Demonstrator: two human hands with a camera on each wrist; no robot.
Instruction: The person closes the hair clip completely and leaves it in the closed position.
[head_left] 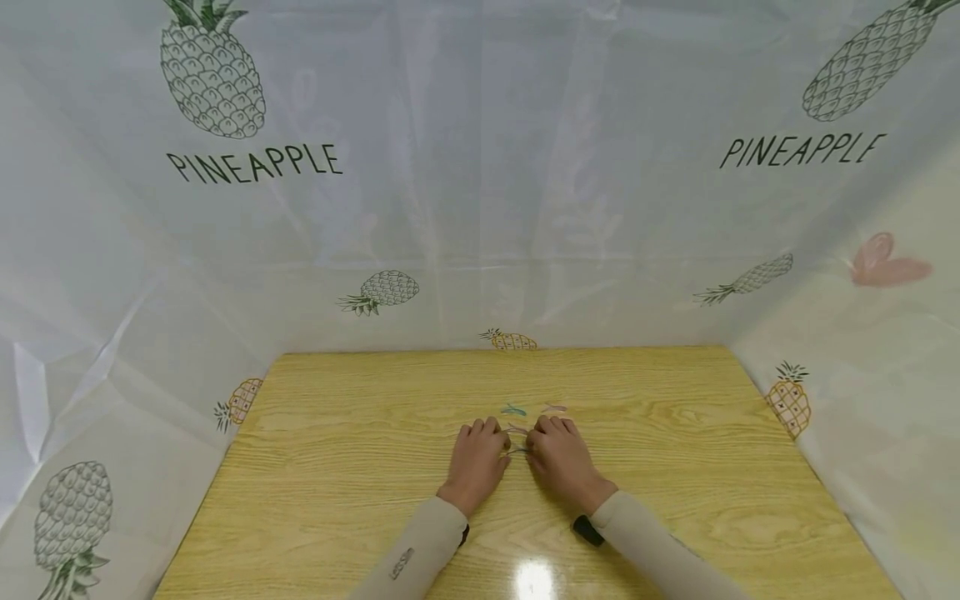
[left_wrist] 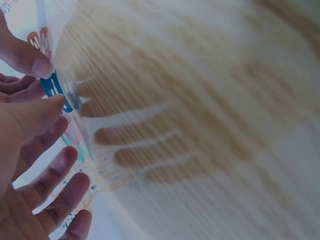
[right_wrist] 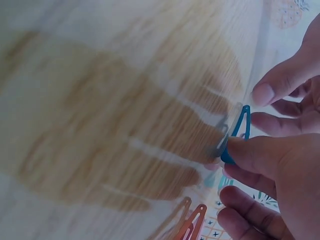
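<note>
A blue snap hair clip (right_wrist: 242, 122) is between my two hands, close over the tabletop. My right hand (head_left: 561, 457) pinches its wider end between thumb and index finger, as the right wrist view shows. My left hand (head_left: 477, 460) is at the other, narrow end. Its thumb (left_wrist: 50, 106) overlaps the clip in the left wrist view, while in the right wrist view thumb and index finger stand apart beside the tip. The left hand's other fingers are spread and loosely bent. More hair clips lie just beyond: a teal one (head_left: 513, 410) and a pink one (head_left: 554, 408).
An orange-red hair clip (right_wrist: 194, 224) shows low in the right wrist view. The wooden table (head_left: 360, 483) is glossy and reflects the hands. White sheeting with printed pineapples (head_left: 480, 208) stands up behind the table and along both sides.
</note>
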